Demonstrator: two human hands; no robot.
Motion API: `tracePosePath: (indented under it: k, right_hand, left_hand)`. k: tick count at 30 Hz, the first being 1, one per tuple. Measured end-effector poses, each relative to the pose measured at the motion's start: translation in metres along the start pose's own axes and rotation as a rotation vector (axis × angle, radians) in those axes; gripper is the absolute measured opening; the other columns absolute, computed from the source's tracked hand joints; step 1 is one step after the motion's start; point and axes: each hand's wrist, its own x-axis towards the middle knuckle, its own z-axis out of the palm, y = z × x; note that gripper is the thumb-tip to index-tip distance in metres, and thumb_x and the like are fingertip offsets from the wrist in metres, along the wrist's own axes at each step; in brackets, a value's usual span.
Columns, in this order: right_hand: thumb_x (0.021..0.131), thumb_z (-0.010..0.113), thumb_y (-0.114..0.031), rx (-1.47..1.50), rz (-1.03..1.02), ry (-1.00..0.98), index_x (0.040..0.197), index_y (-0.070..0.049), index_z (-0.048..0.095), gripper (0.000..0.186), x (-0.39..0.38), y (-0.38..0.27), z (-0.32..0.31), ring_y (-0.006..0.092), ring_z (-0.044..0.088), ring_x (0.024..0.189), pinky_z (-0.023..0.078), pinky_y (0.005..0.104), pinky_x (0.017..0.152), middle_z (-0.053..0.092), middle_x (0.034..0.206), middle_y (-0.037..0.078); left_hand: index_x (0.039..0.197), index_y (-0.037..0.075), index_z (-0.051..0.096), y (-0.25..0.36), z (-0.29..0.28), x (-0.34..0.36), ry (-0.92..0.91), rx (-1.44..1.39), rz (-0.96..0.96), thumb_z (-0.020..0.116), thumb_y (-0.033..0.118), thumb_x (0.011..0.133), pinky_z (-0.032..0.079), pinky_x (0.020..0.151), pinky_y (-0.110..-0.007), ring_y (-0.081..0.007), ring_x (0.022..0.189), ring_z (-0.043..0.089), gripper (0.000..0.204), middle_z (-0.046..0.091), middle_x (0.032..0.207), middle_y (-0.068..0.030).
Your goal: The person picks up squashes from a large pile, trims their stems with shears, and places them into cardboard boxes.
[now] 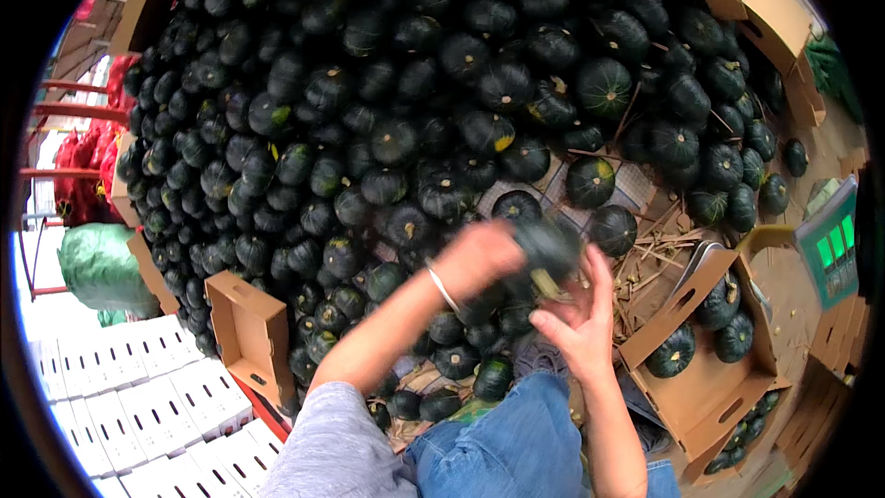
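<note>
A dark green kabocha squash (550, 247), smeared by motion, is between my two hands over the near edge of a large heap. My left hand (491, 251), with a pale band at the wrist, is blurred and closed against the squash's left side. My right hand (583, 315) cups its lower right side, fingers curled along it and thumb apart, near the pale stem (549, 286). More kabocha squashes (395, 140) fill the heap ahead. To the right, an open cardboard box (687, 410) holds 3 squashes (671, 350).
A scale with a green lit display (834, 244) stands at the far right. Dry stalks (659, 254) litter the floor beside the heap. Another cardboard box (247, 327) leans at the left, near stacked white cartons (138, 406). A green sack (109, 263) lies beyond.
</note>
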Motion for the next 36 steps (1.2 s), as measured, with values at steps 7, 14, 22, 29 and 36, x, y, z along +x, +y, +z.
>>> tracePosePath:
  k: [7,14,22,29,36]
  right_hand:
    - [0.063,0.075,-0.028,-0.585,-0.029,0.431,0.124,-0.009,0.049,0.069,-0.089,-0.040,-0.144,0.0218,0.051,0.105,0.041,0.0348,0.094,0.051,0.116,0.007]
    - [0.083,0.065,-0.013,-1.188,0.096,0.738,0.134,-0.002,0.040,0.058,-0.157,-0.008,-0.283,0.0269,0.043,0.120,0.033,0.0366,0.101,0.044,0.131,0.015]
    - [0.086,0.054,-0.005,-1.231,-0.006,0.434,0.128,0.000,0.046,0.043,-0.126,-0.020,-0.255,0.0228,0.043,0.122,0.034,0.0334,0.102,0.045,0.132,0.013]
    - [0.060,0.078,-0.007,-0.013,0.086,0.012,0.141,-0.013,0.029,0.094,-0.017,-0.034,-0.024,0.0259,0.048,0.112,0.048,0.0383,0.089,0.038,0.133,0.013]
    - [0.062,0.079,-0.023,0.113,0.137,0.012,0.124,-0.008,0.044,0.072,-0.017,-0.046,-0.049,0.0176,0.057,0.096,0.048,0.0322,0.086,0.056,0.108,0.006]
  left_hand:
    - [0.120,0.004,0.052,-0.080,-0.058,0.006,0.951,0.512,-0.243,0.071,0.025,0.067,0.037,0.099,-0.044,-0.0385,0.117,0.042,0.060,0.046,0.129,-0.0198]
    - [0.140,0.019,0.028,-0.118,-0.108,0.058,0.699,0.331,-0.742,0.078,0.036,0.063,0.042,0.093,-0.053,-0.0386,0.121,0.042,0.093,0.032,0.138,-0.0158]
    - [0.132,0.000,0.041,-0.100,-0.090,-0.010,0.331,-1.587,0.116,0.052,0.040,0.078,0.041,0.095,-0.060,-0.0386,0.119,0.048,0.068,0.049,0.129,-0.0216]
    - [0.132,0.006,0.044,0.034,-0.019,-0.025,-0.093,-1.124,0.065,0.068,0.023,0.079,0.055,0.070,-0.025,-0.0159,0.104,0.056,0.061,0.056,0.121,-0.0095]
    - [0.117,0.001,0.050,-0.054,-0.199,0.062,1.151,0.740,-0.196,0.065,0.015,0.068,0.043,0.092,-0.044,-0.0371,0.106,0.050,0.053,0.053,0.113,-0.0207]
